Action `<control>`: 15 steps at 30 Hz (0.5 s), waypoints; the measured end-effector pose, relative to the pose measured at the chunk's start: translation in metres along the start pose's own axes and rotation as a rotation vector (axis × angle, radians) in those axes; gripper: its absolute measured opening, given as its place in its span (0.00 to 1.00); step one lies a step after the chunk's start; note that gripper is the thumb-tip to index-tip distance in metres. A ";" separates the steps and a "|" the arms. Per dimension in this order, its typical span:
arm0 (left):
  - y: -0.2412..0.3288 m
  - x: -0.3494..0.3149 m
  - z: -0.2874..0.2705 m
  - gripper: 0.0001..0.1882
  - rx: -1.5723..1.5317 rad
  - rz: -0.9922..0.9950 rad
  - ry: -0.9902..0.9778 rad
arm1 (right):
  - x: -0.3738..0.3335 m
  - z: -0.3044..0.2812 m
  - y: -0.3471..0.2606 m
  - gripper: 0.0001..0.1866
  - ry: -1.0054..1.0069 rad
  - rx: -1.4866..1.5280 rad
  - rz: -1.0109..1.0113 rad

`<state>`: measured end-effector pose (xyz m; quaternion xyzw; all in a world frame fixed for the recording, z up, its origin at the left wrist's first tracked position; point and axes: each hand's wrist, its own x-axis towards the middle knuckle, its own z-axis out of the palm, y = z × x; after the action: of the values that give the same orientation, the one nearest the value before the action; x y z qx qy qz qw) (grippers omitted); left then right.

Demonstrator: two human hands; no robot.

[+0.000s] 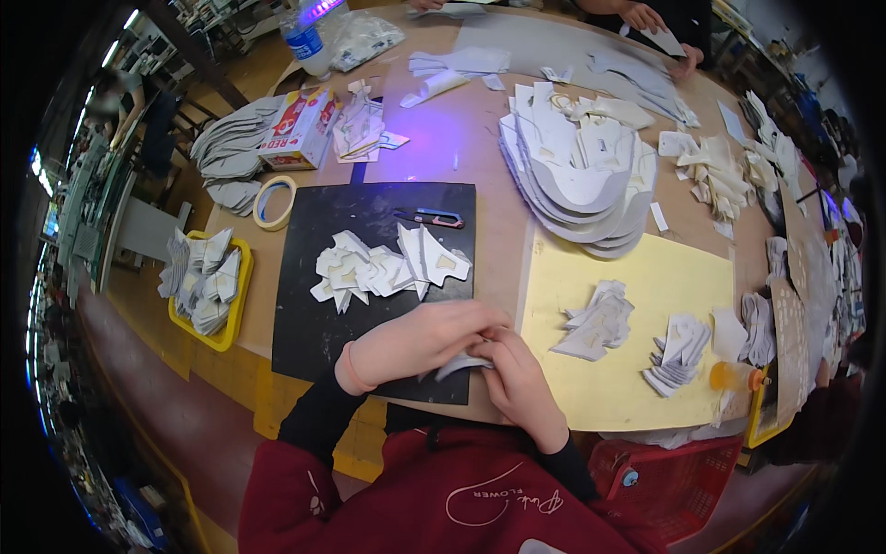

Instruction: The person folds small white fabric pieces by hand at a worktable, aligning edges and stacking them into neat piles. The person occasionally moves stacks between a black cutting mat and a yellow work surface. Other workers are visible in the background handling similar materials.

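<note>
My left hand (pixel 434 331) and my right hand (pixel 517 374) meet over the near right edge of a black cutting mat (pixel 314 342). Their fingers are closed together on a small grey-white cut piece (pixel 464 364), mostly hidden beneath them. Just beyond my left hand, a loose row of similar white cut pieces (pixel 374 268) lies on the mat. Thread snips (pixel 434 218) rest near the mat's far right corner. To the right, a yellow sheet (pixel 517 305) bears two small stacks of cut pieces, a nearer-left stack (pixel 595 323) and a right stack (pixel 678 355).
A yellow basket (pixel 242 295) of pieces stands left, near a tape roll (pixel 275 203) and a red-white box (pixel 303 129). Large layered panels (pixel 581 175) lie far right of centre. A red crate (pixel 664 480) sits below the table edge. Other people's hands (pixel 641 17) work across the table.
</note>
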<state>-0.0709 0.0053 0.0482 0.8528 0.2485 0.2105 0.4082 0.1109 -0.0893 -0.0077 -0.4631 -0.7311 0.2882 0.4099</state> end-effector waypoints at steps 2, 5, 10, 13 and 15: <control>0.010 0.005 -0.010 0.19 -0.135 -0.163 -0.120 | -0.006 -0.001 0.006 0.18 -0.007 0.034 -0.008; -0.028 0.013 -0.019 0.19 0.353 0.013 0.061 | -0.014 0.005 0.003 0.20 0.052 0.051 -0.017; -0.068 0.001 -0.032 0.17 0.740 -0.117 0.071 | -0.011 0.002 -0.002 0.21 0.003 0.007 -0.035; -0.057 -0.005 -0.036 0.16 0.666 -0.151 0.084 | -0.014 0.004 -0.001 0.19 0.030 0.091 0.054; -0.049 -0.011 -0.035 0.16 0.681 -0.145 0.125 | -0.016 0.007 0.000 0.18 0.058 0.151 0.107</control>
<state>-0.1114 0.0462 0.0278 0.9056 0.3889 0.1380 0.0981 0.1088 -0.1045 -0.0165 -0.4772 -0.6693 0.3505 0.4488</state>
